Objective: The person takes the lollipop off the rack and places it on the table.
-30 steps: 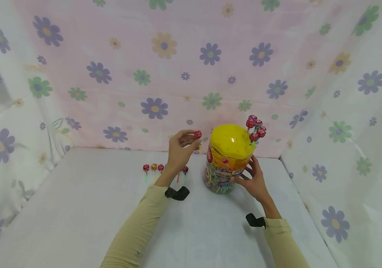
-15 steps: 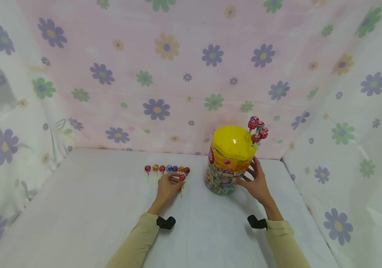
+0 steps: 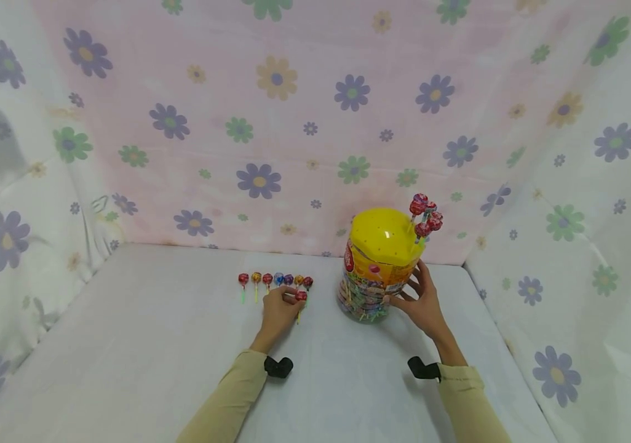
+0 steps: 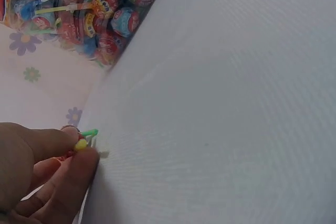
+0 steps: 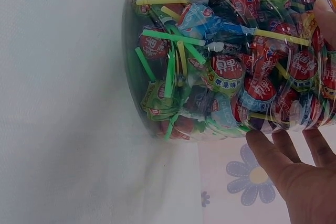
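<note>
My left hand (image 3: 277, 314) pinches a red-wrapped lollipop (image 3: 301, 296) with a yellow stick, low over the white table. It is at the near right end of a row of several wrapped lollipops (image 3: 243, 279), and partly covers some of their sticks. In the left wrist view, thumb and fingertips meet around the yellow stick's end (image 4: 80, 145). My right hand (image 3: 422, 306) holds the side of a large clear jar (image 3: 365, 301) full of lollipops, thumb in front and fingers behind. The jar stands upright, and several red lollipops (image 3: 426, 215) stick up from the right edge of its yellow lid (image 3: 379, 231).
White cloth covers the table (image 3: 127, 369). A pink and white flowered curtain (image 3: 210, 123) hangs behind it, with white flowered sheets (image 3: 598, 246) at both sides. Black wrist cameras (image 3: 279, 367) sit at the beige cuffs.
My left hand has come down and to the left from beside the lid, bringing the lollipop to the row's right end. The right hand stays on the jar.
</note>
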Tool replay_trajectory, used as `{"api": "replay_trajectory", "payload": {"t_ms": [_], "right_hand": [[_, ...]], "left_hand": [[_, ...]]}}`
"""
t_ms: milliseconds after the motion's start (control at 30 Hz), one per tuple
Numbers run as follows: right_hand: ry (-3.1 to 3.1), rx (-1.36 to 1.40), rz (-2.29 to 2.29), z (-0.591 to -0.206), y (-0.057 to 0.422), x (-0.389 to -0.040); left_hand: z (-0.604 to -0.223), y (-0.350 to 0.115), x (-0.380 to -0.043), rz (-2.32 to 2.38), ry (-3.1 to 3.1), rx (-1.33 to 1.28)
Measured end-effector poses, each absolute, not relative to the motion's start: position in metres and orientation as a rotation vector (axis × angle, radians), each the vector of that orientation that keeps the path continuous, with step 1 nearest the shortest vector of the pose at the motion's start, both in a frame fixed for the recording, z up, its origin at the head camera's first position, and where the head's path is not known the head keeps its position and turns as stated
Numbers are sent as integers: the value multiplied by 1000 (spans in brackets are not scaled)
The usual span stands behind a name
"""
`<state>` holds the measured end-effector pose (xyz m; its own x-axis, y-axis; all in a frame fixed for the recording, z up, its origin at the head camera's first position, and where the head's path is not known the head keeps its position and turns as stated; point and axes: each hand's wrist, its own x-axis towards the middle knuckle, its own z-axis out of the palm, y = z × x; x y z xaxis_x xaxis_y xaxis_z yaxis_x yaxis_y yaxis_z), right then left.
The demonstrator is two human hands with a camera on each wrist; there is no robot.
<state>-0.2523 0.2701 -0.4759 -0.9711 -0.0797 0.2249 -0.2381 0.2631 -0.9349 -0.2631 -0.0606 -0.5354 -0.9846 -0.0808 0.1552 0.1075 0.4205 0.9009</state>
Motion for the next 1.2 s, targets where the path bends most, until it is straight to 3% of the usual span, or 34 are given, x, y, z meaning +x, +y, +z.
{"api": "replay_trajectory", "payload": {"t_ms": [267,500,867,1200], "right_hand": [[-2384,300,1807,-474,271,-250],[-2383,285,1810,-473,271,-250],[-2382,292,1809,-473,272,-252],[-2377,300,1800,-477,272,-254]], "left_hand": [[-516,-67,-258,-1635,-2564,-55],[-464,-55,-262,-1845,-2354,-391],[-352,17,-263,-1936,-2107,-877],[-332,81,-266,-1974,-2068,-956]]}}
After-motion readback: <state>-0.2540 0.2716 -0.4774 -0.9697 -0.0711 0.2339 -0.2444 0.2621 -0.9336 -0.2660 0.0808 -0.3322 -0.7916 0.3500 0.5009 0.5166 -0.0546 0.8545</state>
